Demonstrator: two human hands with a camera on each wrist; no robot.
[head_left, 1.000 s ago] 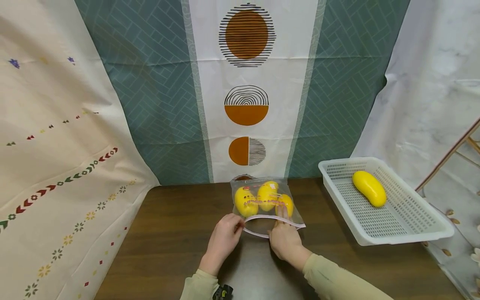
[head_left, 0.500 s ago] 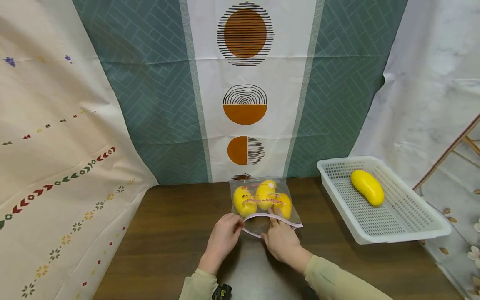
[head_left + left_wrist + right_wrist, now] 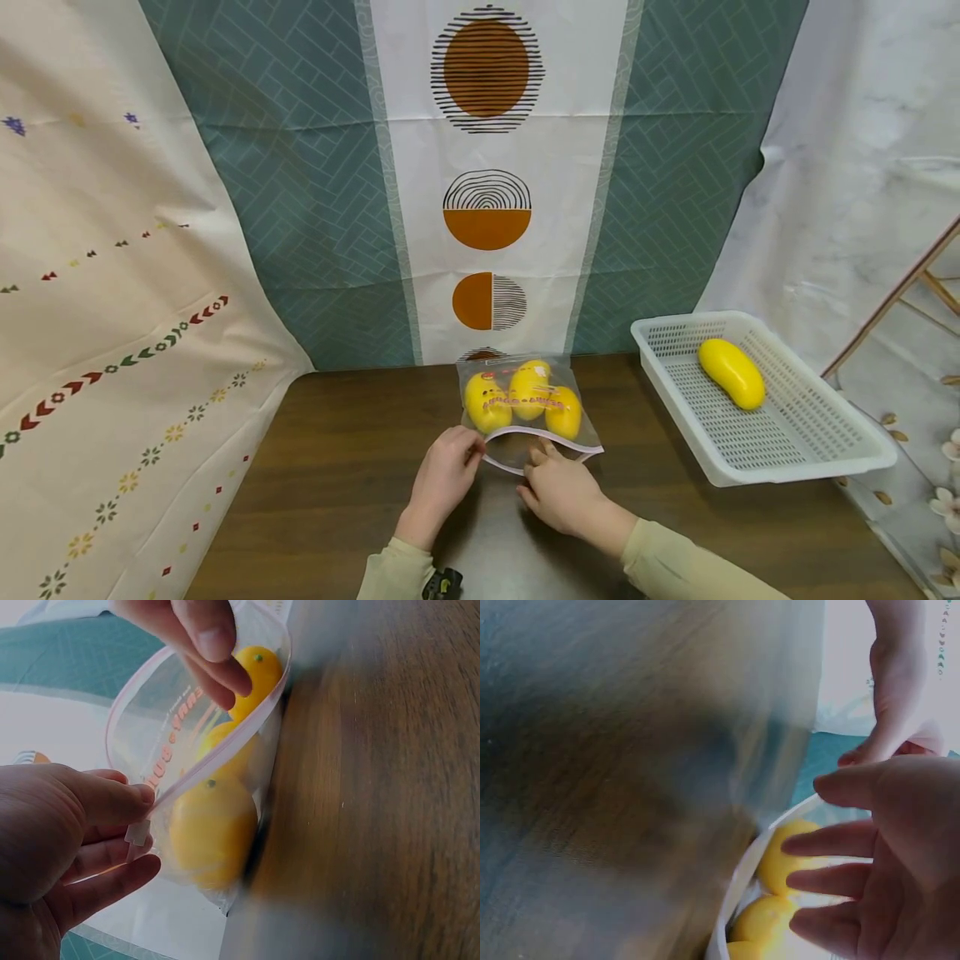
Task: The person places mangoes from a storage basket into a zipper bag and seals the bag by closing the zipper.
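A clear zip bag (image 3: 590, 430) with pink print lies on the table, its mouth gaping toward me. Inside it are three yellow mango-like fruits: one on the left (image 3: 486, 407), one in the middle (image 3: 529, 388) and one on the right (image 3: 564, 417). My left hand (image 3: 442, 468) pinches the left end of the bag's rim between thumb and fingers, by the zip slider (image 3: 137, 832) in the left wrist view. My right hand (image 3: 564, 492) is at the opening, fingers loosely extended and apart from the fruits, as the right wrist view shows. It holds nothing.
To the right stands a white perforated basket (image 3: 795, 477) with one yellow fruit (image 3: 732, 373) lying in it. The brown wooden table (image 3: 337, 483) extends on both sides. A patterned cloth (image 3: 315, 183) hangs behind the table's back edge.
My right hand has drawn back from the right-hand fruit toward the bag's mouth, and its fingers have left the fruit. The left hand keeps its pinch on the rim.
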